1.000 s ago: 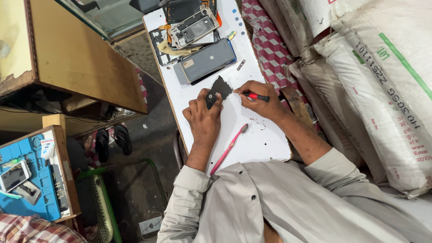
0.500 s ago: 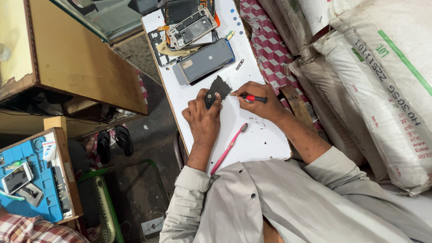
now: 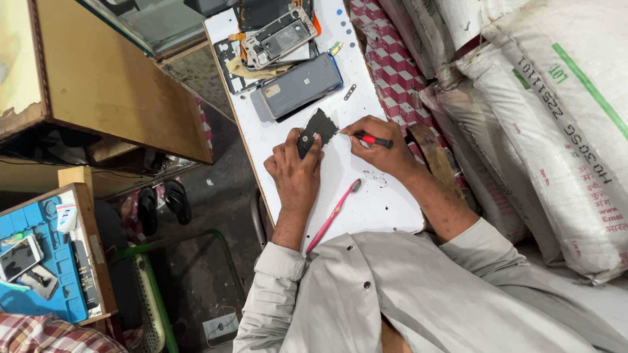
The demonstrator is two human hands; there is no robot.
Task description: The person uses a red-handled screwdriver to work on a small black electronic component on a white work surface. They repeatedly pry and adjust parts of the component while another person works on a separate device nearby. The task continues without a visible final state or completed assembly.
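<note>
My left hand point(image 3: 296, 171) presses a small black flat part point(image 3: 316, 129) down on the white table point(image 3: 386, 216). My right hand point(image 3: 378, 145) grips a red-handled screwdriver point(image 3: 375, 139) whose tip points at the black part's right edge. A pink toothbrush point(image 3: 331, 216) lies on the table between my forearms. Beyond my hands lie a grey phone point(image 3: 300, 85) face down and an opened phone frame point(image 3: 281, 37) on other phone parts.
Large white sacks point(image 3: 549, 111) are stacked at the right, beside a red and white checked cloth point(image 3: 386, 59). A wooden counter point(image 3: 111, 78) stands at the left. A blue work mat point(image 3: 39, 268) with phones is at lower left, sandals point(image 3: 160, 202) on the floor.
The view has shifted slightly. Both hands stay in the same place on the black part and the screwdriver.
</note>
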